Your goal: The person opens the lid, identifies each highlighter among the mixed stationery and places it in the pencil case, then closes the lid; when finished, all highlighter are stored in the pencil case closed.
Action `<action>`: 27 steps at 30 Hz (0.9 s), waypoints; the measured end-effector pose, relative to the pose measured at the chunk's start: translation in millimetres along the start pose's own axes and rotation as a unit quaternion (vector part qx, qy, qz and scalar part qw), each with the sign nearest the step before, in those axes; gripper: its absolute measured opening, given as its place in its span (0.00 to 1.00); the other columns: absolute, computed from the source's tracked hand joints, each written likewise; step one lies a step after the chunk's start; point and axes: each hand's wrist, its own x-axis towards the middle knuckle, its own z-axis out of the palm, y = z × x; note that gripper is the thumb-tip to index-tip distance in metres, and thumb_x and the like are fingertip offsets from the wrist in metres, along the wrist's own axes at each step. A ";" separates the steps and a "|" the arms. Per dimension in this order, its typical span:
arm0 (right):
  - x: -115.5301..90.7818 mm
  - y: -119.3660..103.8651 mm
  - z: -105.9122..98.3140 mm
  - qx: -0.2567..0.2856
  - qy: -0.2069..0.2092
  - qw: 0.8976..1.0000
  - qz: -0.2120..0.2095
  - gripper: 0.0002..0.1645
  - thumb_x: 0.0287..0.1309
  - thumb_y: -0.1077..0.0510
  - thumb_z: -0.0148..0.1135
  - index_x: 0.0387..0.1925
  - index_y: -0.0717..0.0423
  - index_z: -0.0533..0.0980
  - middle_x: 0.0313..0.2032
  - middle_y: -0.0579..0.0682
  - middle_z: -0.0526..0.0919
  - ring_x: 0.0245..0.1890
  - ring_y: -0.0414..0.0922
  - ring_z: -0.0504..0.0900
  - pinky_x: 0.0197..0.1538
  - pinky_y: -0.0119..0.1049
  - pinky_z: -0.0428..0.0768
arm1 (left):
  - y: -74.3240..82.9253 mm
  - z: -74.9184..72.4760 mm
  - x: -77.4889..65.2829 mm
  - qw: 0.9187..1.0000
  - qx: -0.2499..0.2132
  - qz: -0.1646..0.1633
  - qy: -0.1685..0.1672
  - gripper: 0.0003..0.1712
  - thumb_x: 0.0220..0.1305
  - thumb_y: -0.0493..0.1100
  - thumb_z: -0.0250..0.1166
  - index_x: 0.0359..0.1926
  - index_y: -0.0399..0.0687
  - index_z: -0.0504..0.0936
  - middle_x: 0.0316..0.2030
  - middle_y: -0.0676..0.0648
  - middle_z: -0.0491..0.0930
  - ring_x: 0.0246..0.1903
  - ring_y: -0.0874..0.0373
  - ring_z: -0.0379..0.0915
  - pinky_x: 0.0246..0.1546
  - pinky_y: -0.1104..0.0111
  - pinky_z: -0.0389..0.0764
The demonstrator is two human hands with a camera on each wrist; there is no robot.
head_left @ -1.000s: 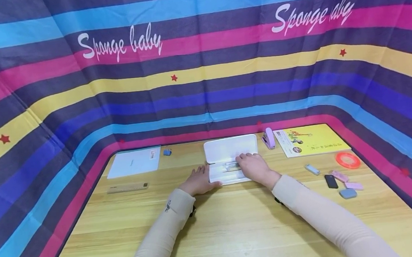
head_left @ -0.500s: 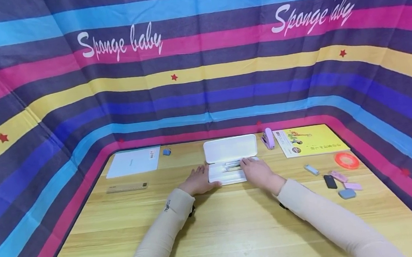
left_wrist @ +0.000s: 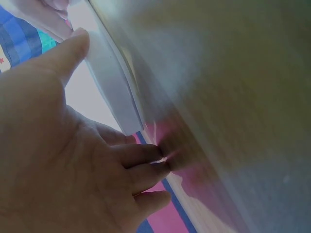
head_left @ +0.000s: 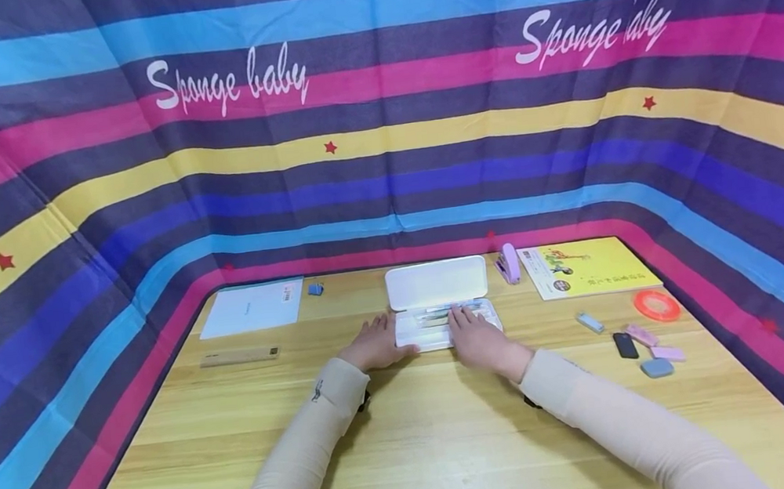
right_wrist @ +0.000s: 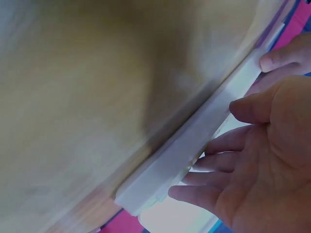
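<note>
A white pencil case (head_left: 424,341) lies with its lid (head_left: 437,283) folded back in the middle of the table. Several pens (head_left: 434,316) lie in its tray. My left hand (head_left: 373,344) rests against the case's left end, its thumb (left_wrist: 77,41) at the front edge and the other fingers spread past the corner. My right hand (head_left: 481,338) reaches over the front edge from the right, with fingertips down in the tray by the pens. In the right wrist view its fingers (right_wrist: 223,141) are loosely bent and dip behind the front wall.
A purple stapler (head_left: 510,264) and a yellow book (head_left: 592,266) stand back right. Nearer are an orange ring (head_left: 657,305), a light blue block (head_left: 590,322), and black (head_left: 625,345), pink and grey-blue (head_left: 657,368) pieces. Leftward lie a ruler (head_left: 240,357), a pale notebook (head_left: 252,308) and a blue sharpener (head_left: 315,290).
My right hand has drawn back from the tray's rear, shifted right, then come left toward the front edge, uncovering more of the pens and the tray's right end. My left hand stays in place.
</note>
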 end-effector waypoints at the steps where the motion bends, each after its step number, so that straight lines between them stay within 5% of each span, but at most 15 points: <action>1: -0.1 -1.0 0.1 -0.002 0.002 1.000 0.000 0.30 0.63 0.54 0.38 0.59 0.71 0.54 0.61 0.65 0.53 0.59 0.59 0.54 0.54 0.53 0.61 | 0.0 0.3 0.0 1.000 0.000 0.000 0.000 0.59 0.47 0.75 0.44 0.65 0.36 0.38 0.63 0.36 0.44 0.62 0.47 0.39 0.60 0.55 0.40; 10: 0.1 5.1 -4.2 -0.009 0.011 0.999 0.029 0.32 0.63 0.50 0.38 0.61 0.67 0.52 0.62 0.61 0.52 0.61 0.56 0.51 0.58 0.54 0.53 | -1.5 1.0 0.8 1.000 -0.010 -0.005 -0.007 0.59 0.47 0.76 0.43 0.65 0.37 0.37 0.64 0.37 0.40 0.63 0.47 0.36 0.60 0.56 0.38; 16: 4.8 30.6 -17.0 -0.011 0.105 0.992 0.065 0.35 0.59 0.51 0.44 0.61 0.69 0.51 0.61 0.64 0.52 0.61 0.59 0.50 0.58 0.56 0.48 | -2.4 1.4 1.7 1.000 -0.022 -0.005 0.009 0.64 0.43 0.78 0.45 0.65 0.36 0.37 0.64 0.37 0.42 0.63 0.49 0.38 0.61 0.58 0.38; 21: 16.6 57.0 -24.7 0.016 0.156 0.984 0.082 0.41 0.59 0.49 0.46 0.64 0.64 0.42 0.64 0.62 0.42 0.63 0.57 0.40 0.60 0.52 0.41 | -2.1 -5.3 5.3 0.998 -0.012 0.005 0.056 0.75 0.30 0.77 0.57 0.64 0.38 0.27 0.65 0.39 0.31 0.63 0.50 0.29 0.60 0.56 0.36; 27: 32.4 78.6 -26.1 0.059 0.155 0.982 0.090 0.44 0.60 0.45 0.44 0.65 0.61 0.37 0.64 0.61 0.40 0.63 0.56 0.38 0.60 0.52 0.39 | 3.1 -30.6 20.2 0.989 0.034 0.036 0.139 0.78 0.24 0.78 0.59 0.63 0.44 0.22 0.62 0.48 0.16 0.61 0.54 0.14 0.59 0.52 0.29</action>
